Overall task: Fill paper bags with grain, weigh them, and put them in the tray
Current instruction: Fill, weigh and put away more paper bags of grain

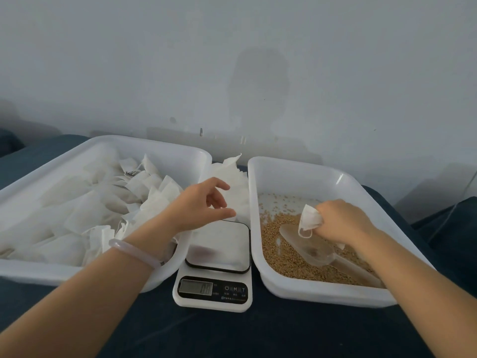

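Paper bag (309, 219) pinched in right grip (343, 221) over grain (282, 260); left grip (204, 205) loosely spread, holding nothing, by scale (219, 245).

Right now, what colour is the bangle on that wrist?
Pale lilac-pink, almost see-through. The bangle on the left wrist shows best in the head view.

Bare forearms, pale pink bangle (134, 250)

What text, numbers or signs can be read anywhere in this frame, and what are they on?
"M", "T" and a power sign: button panel of the scale.
Display: digits too blurred to read.
Print under the buttons: too small to read.
Nothing else shows text.
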The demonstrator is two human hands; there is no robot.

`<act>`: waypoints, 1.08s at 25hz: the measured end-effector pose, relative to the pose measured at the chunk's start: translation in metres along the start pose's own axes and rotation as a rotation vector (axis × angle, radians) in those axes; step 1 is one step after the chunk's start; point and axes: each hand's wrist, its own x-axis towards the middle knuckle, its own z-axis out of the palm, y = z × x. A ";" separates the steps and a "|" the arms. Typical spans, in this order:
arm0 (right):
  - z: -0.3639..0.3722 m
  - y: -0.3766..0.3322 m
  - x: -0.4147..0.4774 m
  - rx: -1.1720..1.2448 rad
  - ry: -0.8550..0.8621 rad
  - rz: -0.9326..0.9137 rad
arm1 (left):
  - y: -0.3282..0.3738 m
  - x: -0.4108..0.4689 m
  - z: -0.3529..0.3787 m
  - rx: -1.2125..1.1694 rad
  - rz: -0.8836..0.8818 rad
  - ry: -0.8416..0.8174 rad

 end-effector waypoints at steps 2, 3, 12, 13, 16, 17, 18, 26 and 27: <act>0.005 0.001 0.007 -0.085 -0.032 -0.033 | -0.005 0.002 0.002 -0.014 0.000 0.007; 0.007 0.002 0.010 -0.076 -0.025 -0.022 | -0.007 0.003 0.001 -0.020 0.001 0.012; 0.032 0.001 0.008 0.878 0.045 0.161 | -0.010 0.001 0.002 0.038 0.047 -0.029; 0.030 -0.001 0.006 1.051 0.057 0.207 | -0.009 0.001 0.002 0.043 0.047 -0.031; 0.020 -0.008 0.002 1.633 0.069 0.180 | -0.008 0.000 0.002 0.056 0.053 -0.030; 0.015 -0.015 0.001 1.811 0.042 0.119 | -0.006 0.000 0.002 0.069 0.056 -0.028; 0.011 -0.025 0.001 1.930 0.010 0.053 | -0.005 -0.001 0.002 0.086 0.065 -0.025; -0.008 -0.122 0.003 1.573 0.176 -0.216 | 0.018 -0.012 0.001 -0.158 0.310 0.118; -0.008 -0.132 0.002 1.525 0.163 -0.251 | 0.020 -0.012 0.002 -0.159 0.333 0.163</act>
